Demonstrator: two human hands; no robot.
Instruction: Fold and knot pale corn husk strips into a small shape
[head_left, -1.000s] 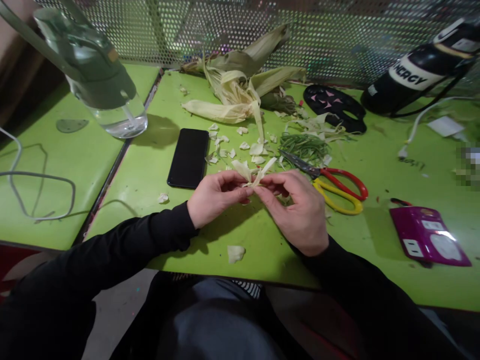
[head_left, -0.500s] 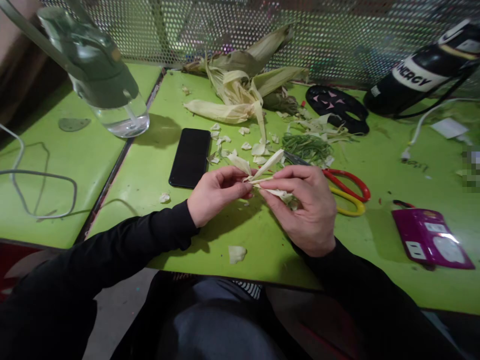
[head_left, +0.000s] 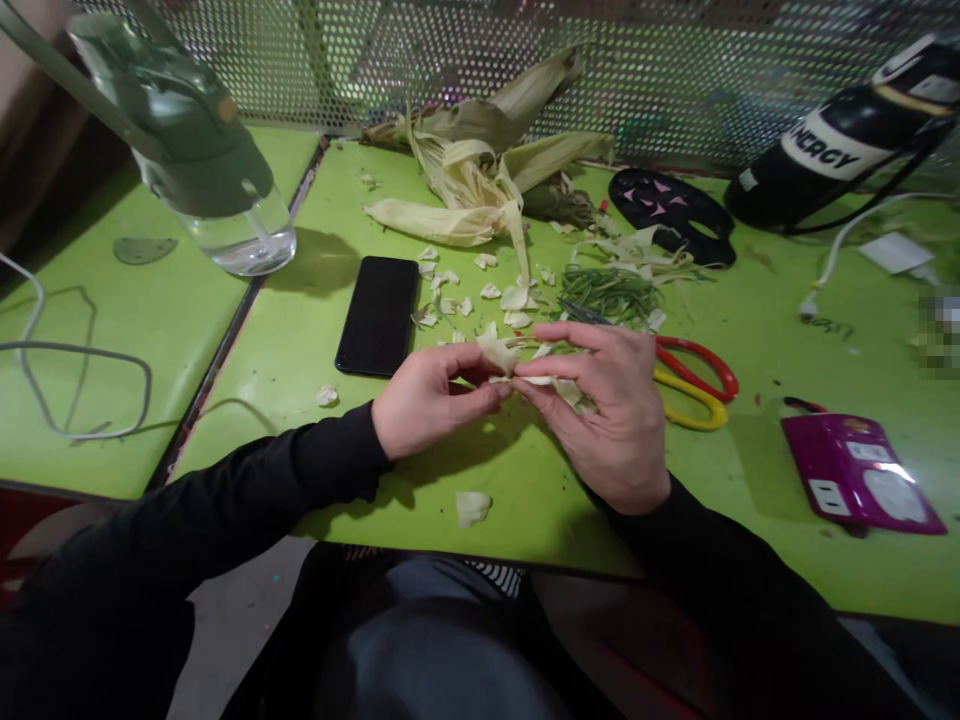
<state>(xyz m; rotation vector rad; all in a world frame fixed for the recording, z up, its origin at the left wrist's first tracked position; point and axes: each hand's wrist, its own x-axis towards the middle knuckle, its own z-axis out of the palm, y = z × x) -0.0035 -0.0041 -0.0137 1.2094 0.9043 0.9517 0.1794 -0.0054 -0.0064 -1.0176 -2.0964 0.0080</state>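
My left hand (head_left: 435,395) pinches the left end of a small bundle of pale corn husk strips (head_left: 501,352). From the other side, my right hand (head_left: 607,410) grips the same husk between thumb and fingers, and the two hands almost meet. Part of the bundle is hidden by my fingers. Scissors with red and yellow handles (head_left: 694,415) lie just beyond my right hand, their blades partly covered. Behind the hands are cut husk scraps (head_left: 514,298) and a heap of thin green strips (head_left: 615,292). One loose husk piece (head_left: 473,508) rests near the front edge.
A black phone (head_left: 379,315) lies left of the scraps. Larger corn husks (head_left: 480,180) lean at the mesh screen (head_left: 675,80). A green water bottle (head_left: 217,170) stands left; a black bottle (head_left: 825,150), a black palette-shaped object (head_left: 667,205) and a purple power socket (head_left: 862,472) are right.
The husk strip that stuck up between my hands is now folded down at my fingertips. My right fingers have shifted slightly left, closer to the left hand.
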